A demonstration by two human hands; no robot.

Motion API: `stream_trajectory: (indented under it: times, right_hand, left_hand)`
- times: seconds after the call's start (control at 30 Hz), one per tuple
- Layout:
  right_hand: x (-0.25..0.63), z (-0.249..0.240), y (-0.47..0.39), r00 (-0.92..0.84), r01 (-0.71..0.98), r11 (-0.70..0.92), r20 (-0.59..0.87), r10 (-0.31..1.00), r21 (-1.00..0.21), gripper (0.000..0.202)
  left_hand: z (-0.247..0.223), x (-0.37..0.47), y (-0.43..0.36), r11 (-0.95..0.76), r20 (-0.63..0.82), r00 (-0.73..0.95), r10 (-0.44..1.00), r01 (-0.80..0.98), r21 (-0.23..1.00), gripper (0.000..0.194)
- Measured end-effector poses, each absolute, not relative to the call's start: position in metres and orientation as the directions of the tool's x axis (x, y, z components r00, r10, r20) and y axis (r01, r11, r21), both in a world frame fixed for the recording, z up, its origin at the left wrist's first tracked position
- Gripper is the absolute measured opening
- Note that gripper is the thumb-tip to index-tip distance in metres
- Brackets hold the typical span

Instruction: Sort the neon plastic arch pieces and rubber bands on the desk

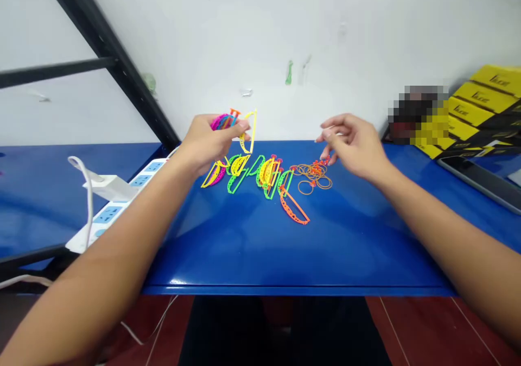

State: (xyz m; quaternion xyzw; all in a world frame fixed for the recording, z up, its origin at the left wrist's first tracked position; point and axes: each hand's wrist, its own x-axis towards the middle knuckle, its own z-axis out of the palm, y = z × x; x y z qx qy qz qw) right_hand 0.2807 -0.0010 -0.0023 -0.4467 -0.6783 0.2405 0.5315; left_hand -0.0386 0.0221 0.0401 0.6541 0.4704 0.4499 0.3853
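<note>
My left hand (217, 141) is closed on several small plastic toy bows, raised above the table. A yellow toy bow (253, 132) stands out between its thumb and fingers, with magenta and blue pieces and orange tips bunched behind. My right hand (352, 146) hovers at the right, fingers loosely curled and apart, with nothing visible in them. Just below it lies a loose pile of tan rubber bands (323, 182) mixed with small red-orange pieces (317, 169). Between the hands lie more toy bows in yellow, green and magenta, and an orange toy bow (293, 209) lies nearest me.
The blue table (293, 263) meets a white wall. At left, a white power strip (108, 217) with a plugged-in charger (108, 188) stands by a dark metal frame (118, 57). At right are stacked yellow-and-black boxes (484, 95) and a phone (480, 181).
</note>
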Motion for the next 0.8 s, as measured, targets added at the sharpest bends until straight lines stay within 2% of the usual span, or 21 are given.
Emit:
stream_trajectory:
  times: [0.07,0.13,0.23,0.37,0.47,0.6,0.73,0.8]
  right_hand:
    - [0.278,-0.011,-0.003,-0.181,0.540,0.556,0.558,0.810,-0.632,0.026]
    - [0.276,-0.018,-0.004,-0.314,0.665,0.601,0.564,0.764,-0.444,0.019]
    - [0.276,-0.022,-0.004,-0.346,0.727,0.585,0.545,0.764,-0.359,0.017]
    - [0.283,-0.021,0.001,-0.388,0.754,0.602,0.561,0.731,-0.263,0.017]
    - [0.288,-0.022,0.004,-0.421,0.749,0.620,0.556,0.717,-0.234,0.015]
    - [0.289,-0.025,0.008,-0.417,0.768,0.586,0.493,0.764,-0.259,0.016]
    - [0.287,-0.024,0.007,-0.361,0.793,0.521,0.444,0.820,-0.317,0.020]
    - [0.286,-0.023,0.005,-0.375,0.775,0.528,0.419,0.827,-0.347,0.020]
  left_hand:
    - [0.037,-0.044,0.031,-0.246,0.226,0.101,0.969,0.306,0.920,0.041]
    - [0.034,-0.048,0.036,-0.302,0.309,0.057,0.950,0.437,0.847,0.037]
    - [0.032,-0.053,0.040,-0.334,0.365,0.087,0.927,0.632,0.699,0.038]
    - [0.032,-0.060,0.042,-0.262,0.310,0.076,0.948,0.740,0.620,0.048]
    - [0.030,-0.063,0.044,-0.222,0.252,0.092,0.963,0.802,0.555,0.050]
    - [0.025,-0.063,0.047,-0.226,0.182,0.157,0.971,0.859,0.460,0.050]
    - [0.021,-0.065,0.049,-0.246,0.198,0.195,0.961,0.927,0.282,0.047]
    - [0.020,-0.064,0.048,-0.262,0.261,0.197,0.945,0.934,0.243,0.045]
